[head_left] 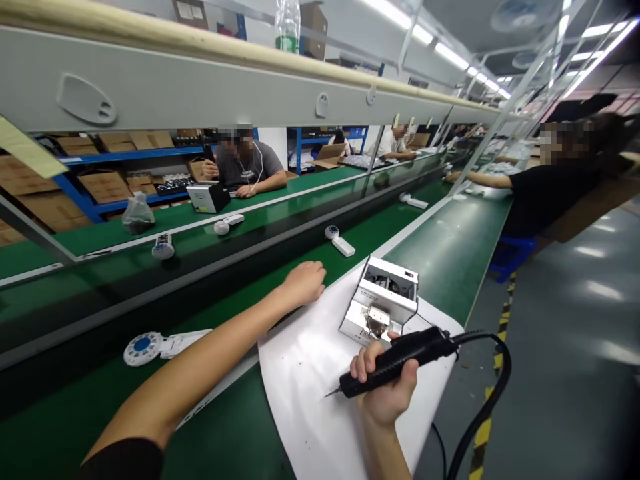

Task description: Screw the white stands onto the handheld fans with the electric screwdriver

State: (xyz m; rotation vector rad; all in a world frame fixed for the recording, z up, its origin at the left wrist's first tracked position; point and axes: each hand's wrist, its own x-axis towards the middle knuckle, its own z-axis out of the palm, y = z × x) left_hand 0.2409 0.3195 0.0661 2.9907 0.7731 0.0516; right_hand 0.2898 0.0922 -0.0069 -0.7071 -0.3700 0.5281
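My right hand (pixel 387 387) is closed around a black electric screwdriver (pixel 400 360), its thin bit pointing left above a white sheet (pixel 310 373). A thick black cable runs from the tool's rear. My left hand (pixel 304 283) is stretched out at the conveyor's near edge with its fingers curled inward; what they hold, if anything, is hidden. Beyond my right hand stands a silver screw feeder (pixel 383 293) with an open top. On the green belt, a white handheld fan (pixel 155 348) with a blue centre lies partly behind my left forearm. Another white fan (pixel 340 241) lies past my left hand.
Further white fans (pixel 413 201) lie along the conveyor belt (pixel 280 257). A grey shelf beam (pixel 200 87) crosses above it. Across the line, a person (pixel 250 163) sits near another box-shaped feeder (pixel 207 197). At right, a person in a black top (pixel 540 193) sits beside the bench.
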